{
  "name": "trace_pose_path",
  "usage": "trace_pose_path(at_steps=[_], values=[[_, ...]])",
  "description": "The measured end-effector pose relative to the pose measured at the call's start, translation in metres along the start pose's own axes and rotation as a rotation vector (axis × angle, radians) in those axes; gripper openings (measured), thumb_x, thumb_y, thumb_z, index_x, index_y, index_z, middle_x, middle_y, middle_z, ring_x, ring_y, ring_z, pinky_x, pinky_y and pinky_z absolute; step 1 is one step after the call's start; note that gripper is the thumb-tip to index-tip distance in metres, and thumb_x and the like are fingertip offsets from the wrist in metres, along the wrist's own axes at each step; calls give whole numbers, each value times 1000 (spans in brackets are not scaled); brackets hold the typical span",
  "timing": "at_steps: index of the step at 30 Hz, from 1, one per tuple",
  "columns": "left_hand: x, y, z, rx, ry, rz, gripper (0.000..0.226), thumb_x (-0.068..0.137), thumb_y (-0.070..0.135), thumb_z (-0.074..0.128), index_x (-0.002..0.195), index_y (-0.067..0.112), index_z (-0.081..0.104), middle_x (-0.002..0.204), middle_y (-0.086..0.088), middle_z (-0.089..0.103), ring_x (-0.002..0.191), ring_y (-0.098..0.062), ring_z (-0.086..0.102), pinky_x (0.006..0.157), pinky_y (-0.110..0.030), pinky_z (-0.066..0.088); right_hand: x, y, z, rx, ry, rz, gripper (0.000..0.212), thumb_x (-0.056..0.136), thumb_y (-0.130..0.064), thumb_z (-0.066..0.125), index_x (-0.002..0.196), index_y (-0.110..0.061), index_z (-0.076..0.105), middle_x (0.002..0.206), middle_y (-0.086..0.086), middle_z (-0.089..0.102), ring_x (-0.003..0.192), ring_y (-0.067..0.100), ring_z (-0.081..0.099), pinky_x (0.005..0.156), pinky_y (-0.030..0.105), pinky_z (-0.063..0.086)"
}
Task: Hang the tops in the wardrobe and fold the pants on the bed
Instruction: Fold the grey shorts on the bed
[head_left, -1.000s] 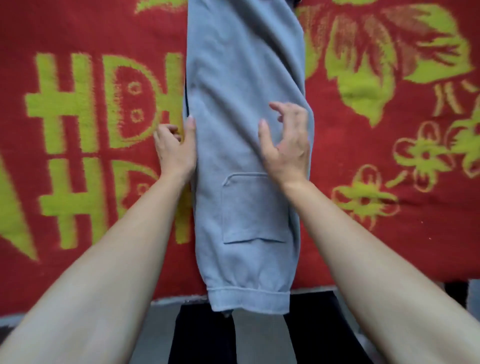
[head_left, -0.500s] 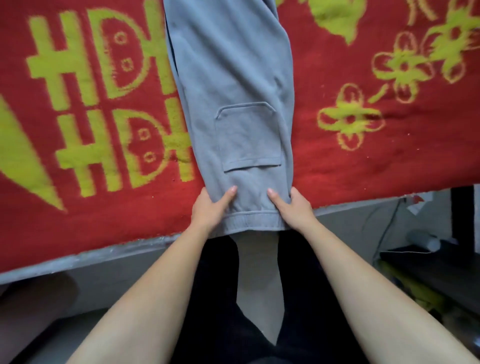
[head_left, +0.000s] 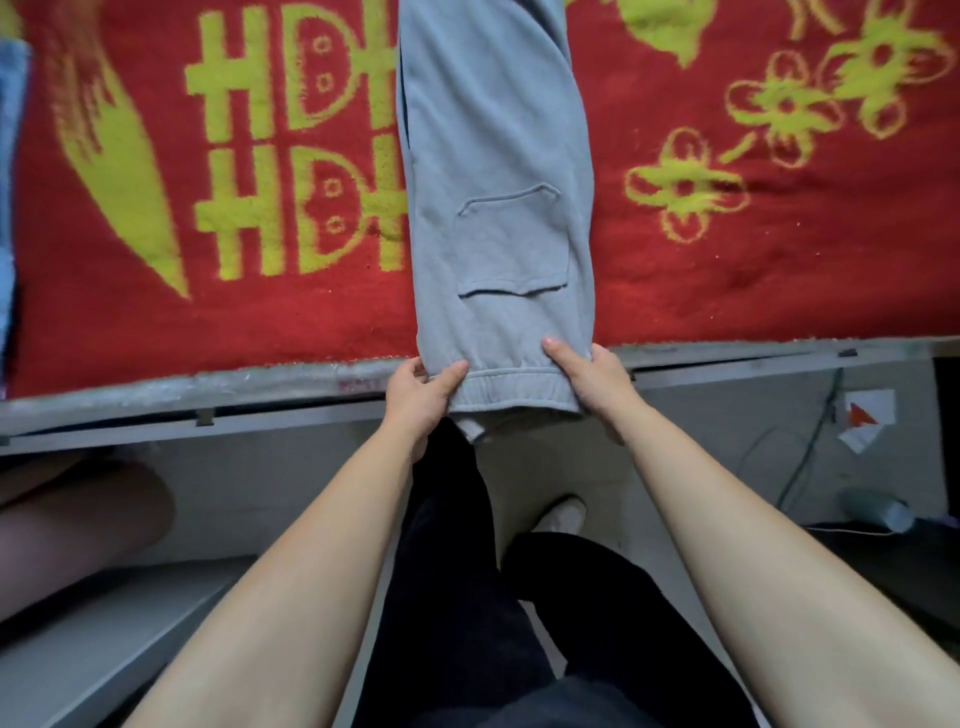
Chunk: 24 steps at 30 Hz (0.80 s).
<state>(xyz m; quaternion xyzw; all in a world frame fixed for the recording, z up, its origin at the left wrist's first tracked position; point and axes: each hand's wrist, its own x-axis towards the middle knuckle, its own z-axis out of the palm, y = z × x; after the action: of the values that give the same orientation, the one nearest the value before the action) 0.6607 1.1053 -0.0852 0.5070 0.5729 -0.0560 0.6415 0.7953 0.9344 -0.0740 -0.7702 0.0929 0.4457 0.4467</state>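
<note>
Grey sweatpants (head_left: 493, 171) lie lengthwise on the bed, folded leg on leg, with a patch pocket facing up. Their elastic waistband hangs slightly over the bed's near edge. My left hand (head_left: 418, 392) grips the waistband's left corner, thumb on top. My right hand (head_left: 589, 376) grips the right corner the same way. The far end of the pants runs out of view at the top.
A red blanket (head_left: 727, 270) with yellow-green letters and flowers covers the bed. The grey bed rail (head_left: 291, 384) runs across below it. Blue cloth (head_left: 10, 156) shows at the left edge. My black-trousered legs (head_left: 457, 571) stand close to the bed; a cable and bottle (head_left: 878, 512) lie at right.
Both hands slid down from the middle of the pants to the waistband at the bed's edge and took hold of its corners. The view tilted downward.
</note>
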Motion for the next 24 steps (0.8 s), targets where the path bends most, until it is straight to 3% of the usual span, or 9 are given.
trace_pose_path(at_steps=[5,7,9,12,15,19,21,24], values=[[-68,-39,5,-24,1,-145,39,81,19,80,113,8,62,112,-12,71,98,-25,71,88,-45,58,-50,46,-26,23,-105,164,55,87,-47,72,127,-11,65,126,6,68,111,23,66,103,43,51],[-88,-38,3,-111,-19,-213,52,84,16,78,128,5,53,119,-12,69,96,-24,71,73,-39,62,-68,49,-33,81,-89,237,59,84,-45,76,129,-13,55,127,4,63,105,21,66,85,40,59],[-98,-26,3,-201,-5,-223,66,87,12,73,142,10,37,123,-11,64,95,-25,71,64,-36,62,-78,41,-40,144,-24,228,71,83,-42,77,136,-19,36,127,0,51,99,14,62,62,32,58],[-98,8,5,-192,17,-135,73,89,5,65,148,24,26,126,-12,59,93,-28,69,57,-31,59,-73,14,-49,200,-53,138,54,88,-41,71,127,-32,35,128,-1,51,101,14,63,56,29,56],[-87,53,9,-147,30,-27,47,89,4,59,131,23,47,118,-10,62,79,-22,64,52,-26,55,-59,-34,-52,209,-148,102,21,95,-43,59,110,-29,57,116,2,65,89,17,66,64,28,58],[-54,123,19,-197,78,-29,24,86,0,55,103,14,62,81,-8,61,52,-17,53,55,-32,44,-25,-105,-52,232,-113,107,27,94,-46,56,103,-21,65,88,2,72,70,18,70,61,28,58],[-27,156,26,-190,97,-42,18,85,-1,50,92,13,61,70,-6,54,51,-17,47,54,-30,37,0,-136,-48,202,-81,113,31,91,-48,55,101,-21,67,80,0,72,64,15,69,60,25,56],[19,201,34,-137,90,-59,18,85,1,48,78,15,56,61,-3,53,50,-16,48,57,-27,43,44,-179,-40,162,-28,133,28,84,-48,55,85,-22,66,61,-5,67,57,16,64,58,22,52]])
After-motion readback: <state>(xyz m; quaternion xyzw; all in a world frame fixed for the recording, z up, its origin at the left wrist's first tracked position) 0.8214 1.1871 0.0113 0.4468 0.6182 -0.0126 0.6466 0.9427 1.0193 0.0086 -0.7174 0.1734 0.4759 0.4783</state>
